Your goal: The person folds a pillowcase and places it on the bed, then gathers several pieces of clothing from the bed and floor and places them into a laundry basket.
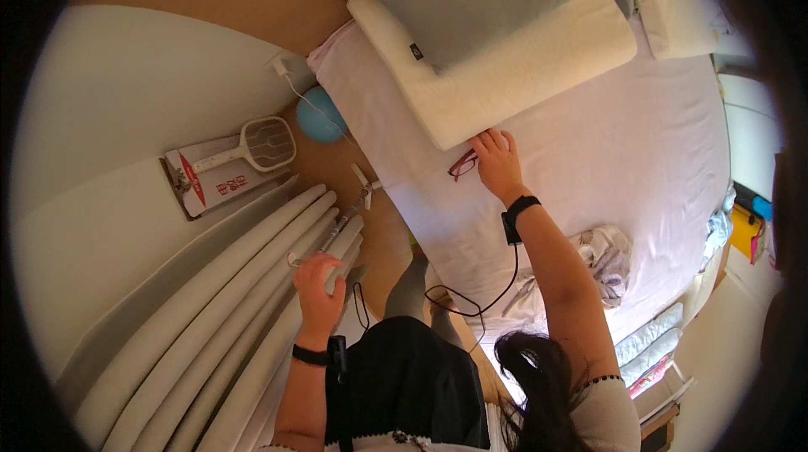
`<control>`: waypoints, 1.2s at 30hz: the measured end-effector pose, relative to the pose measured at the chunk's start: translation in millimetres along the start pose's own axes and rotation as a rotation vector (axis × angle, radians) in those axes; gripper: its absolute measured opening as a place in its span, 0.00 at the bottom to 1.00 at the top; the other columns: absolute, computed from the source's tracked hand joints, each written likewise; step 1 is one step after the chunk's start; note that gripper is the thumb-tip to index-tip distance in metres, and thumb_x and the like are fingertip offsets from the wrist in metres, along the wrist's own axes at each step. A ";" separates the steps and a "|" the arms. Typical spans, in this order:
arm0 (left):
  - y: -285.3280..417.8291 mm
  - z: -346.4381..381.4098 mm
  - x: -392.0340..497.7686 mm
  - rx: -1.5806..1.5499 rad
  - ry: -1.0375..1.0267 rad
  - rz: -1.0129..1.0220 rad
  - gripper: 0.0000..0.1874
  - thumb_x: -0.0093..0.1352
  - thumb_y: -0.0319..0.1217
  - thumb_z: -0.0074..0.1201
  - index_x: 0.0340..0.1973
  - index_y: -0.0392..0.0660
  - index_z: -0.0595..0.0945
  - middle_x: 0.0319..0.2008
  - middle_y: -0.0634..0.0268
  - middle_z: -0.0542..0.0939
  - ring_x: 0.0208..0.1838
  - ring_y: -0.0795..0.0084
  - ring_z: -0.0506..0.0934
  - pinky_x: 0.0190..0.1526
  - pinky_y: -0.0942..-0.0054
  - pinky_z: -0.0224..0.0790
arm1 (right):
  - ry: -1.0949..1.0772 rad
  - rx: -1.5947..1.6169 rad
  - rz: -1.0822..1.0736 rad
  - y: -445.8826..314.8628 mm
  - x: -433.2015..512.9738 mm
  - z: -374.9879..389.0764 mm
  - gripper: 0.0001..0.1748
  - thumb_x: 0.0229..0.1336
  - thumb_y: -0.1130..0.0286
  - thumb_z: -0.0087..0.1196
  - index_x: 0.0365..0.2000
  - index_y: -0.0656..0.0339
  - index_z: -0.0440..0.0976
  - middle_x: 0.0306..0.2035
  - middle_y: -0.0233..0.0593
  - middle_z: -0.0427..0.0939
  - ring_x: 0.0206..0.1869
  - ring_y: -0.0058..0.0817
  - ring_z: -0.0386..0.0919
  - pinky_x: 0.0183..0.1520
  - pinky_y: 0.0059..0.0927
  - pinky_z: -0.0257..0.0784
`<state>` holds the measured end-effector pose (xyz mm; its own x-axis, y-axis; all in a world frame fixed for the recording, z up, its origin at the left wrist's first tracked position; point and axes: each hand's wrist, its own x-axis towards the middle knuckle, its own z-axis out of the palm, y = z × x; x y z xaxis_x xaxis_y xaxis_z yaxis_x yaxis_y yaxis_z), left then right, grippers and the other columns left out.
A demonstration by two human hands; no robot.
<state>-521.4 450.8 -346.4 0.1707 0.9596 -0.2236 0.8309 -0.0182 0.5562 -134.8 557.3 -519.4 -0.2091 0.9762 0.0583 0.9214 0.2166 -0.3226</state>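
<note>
A pair of red-framed eyeglasses (pixel 464 164) is at the left side of my right hand (pixel 500 165), over the pink bed sheet (pixel 631 155). My right fingers reach the lower edge of a cream pillow (pixel 543 79). The hand covers part of the glasses, so I cannot tell whether it grips them. My left hand (pixel 319 291) is raised in front of a pale curtain (pixel 252 300), thumb apart from the fingers. Just beyond its fingertips is the upper end of a slim stand (pixel 344 220) with white feet.
A grey cushion (pixel 473 4) rests on the cream pillow. An electric mosquito swatter (pixel 268 144) and its printed box (pixel 221 184) are by the wall. A blue ball (pixel 320 113) sits near a charger cable (pixel 303 95). Crumpled cloth (pixel 603 259) lies on the bed; a black cable (pixel 476 310) hangs from my right wrist.
</note>
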 end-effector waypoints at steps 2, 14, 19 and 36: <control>-2.8 -4.9 3.5 0.050 0.042 0.032 0.15 0.61 0.21 0.59 0.43 0.45 0.80 0.47 0.59 0.80 0.57 0.53 0.74 0.64 0.53 0.57 | 0.013 0.021 0.138 -9.3 -19.4 -8.4 0.33 0.48 0.76 0.61 0.57 0.52 0.70 0.61 0.36 0.71 0.67 0.37 0.64 0.70 0.48 0.53; 16.7 -10.6 17.8 0.017 0.024 0.044 0.16 0.63 0.19 0.57 0.47 0.42 0.78 0.52 0.56 0.79 0.58 0.51 0.74 0.63 0.56 0.61 | 0.391 -0.153 1.565 36.8 -370.0 -62.3 0.61 0.38 0.42 0.76 0.67 0.63 0.60 0.66 0.59 0.64 0.70 0.52 0.59 0.70 0.55 0.56; 48.0 12.8 12.2 -0.042 -0.070 0.111 0.14 0.65 0.19 0.54 0.47 0.41 0.79 0.51 0.55 0.78 0.58 0.51 0.73 0.62 0.56 0.64 | -0.033 0.192 1.728 66.2 -421.6 -4.8 0.72 0.29 0.31 0.74 0.71 0.58 0.55 0.69 0.69 0.55 0.73 0.62 0.51 0.73 0.57 0.50; 142.1 73.3 -51.3 -0.058 -0.335 0.382 0.13 0.69 0.23 0.54 0.49 0.40 0.79 0.50 0.54 0.78 0.57 0.52 0.74 0.61 0.58 0.67 | 0.677 0.271 1.472 8.4 -492.9 -132.1 0.14 0.41 0.70 0.65 0.32 0.61 0.75 0.24 0.34 0.76 0.28 0.28 0.73 0.35 0.31 0.70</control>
<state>-373.3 378.4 -314.5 0.6249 0.7446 -0.2344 0.6466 -0.3255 0.6899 19.2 79.8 -426.0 0.9823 0.1713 -0.0757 0.0897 -0.7851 -0.6128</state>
